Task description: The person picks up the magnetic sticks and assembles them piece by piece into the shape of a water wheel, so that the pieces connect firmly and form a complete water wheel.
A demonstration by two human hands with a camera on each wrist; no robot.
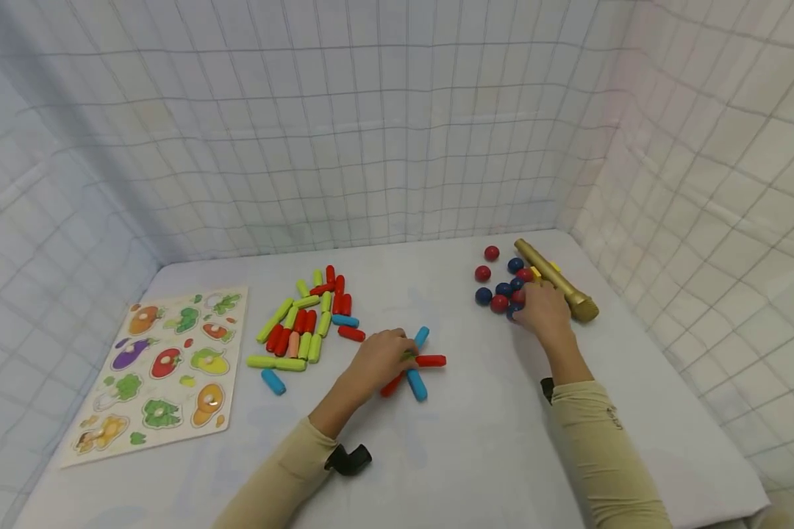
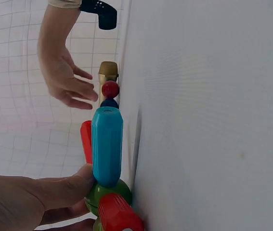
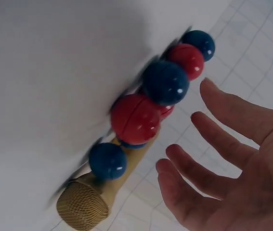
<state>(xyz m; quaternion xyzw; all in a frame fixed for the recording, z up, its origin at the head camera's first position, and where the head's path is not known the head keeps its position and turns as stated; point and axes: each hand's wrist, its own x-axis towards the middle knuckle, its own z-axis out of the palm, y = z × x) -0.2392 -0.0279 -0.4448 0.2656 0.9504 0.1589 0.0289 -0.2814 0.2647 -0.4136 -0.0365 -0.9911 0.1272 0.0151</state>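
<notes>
In the left wrist view, the thumb and fingers of my left hand (image 2: 40,197) pinch a green ball (image 2: 96,196) with blue rods (image 2: 107,147) and red rods (image 2: 119,214) sticking out of it. The head view shows these rods spreading like spokes, with the left hand (image 1: 384,358) at their left side, on or just above the table. My right hand (image 1: 544,312) hovers by a cluster of red balls (image 3: 135,119) and dark blue balls (image 3: 165,83). Its fingers (image 3: 223,103) are spread and slightly bent, with nothing between them.
A gold toy microphone (image 1: 552,278) lies right of the balls, with small yellow pieces beside it. Several green, red and blue rods (image 1: 276,319) lie left of centre. A vegetable puzzle board (image 1: 198,301) is at the far left. Gridded cloth walls (image 1: 344,147) surround the table.
</notes>
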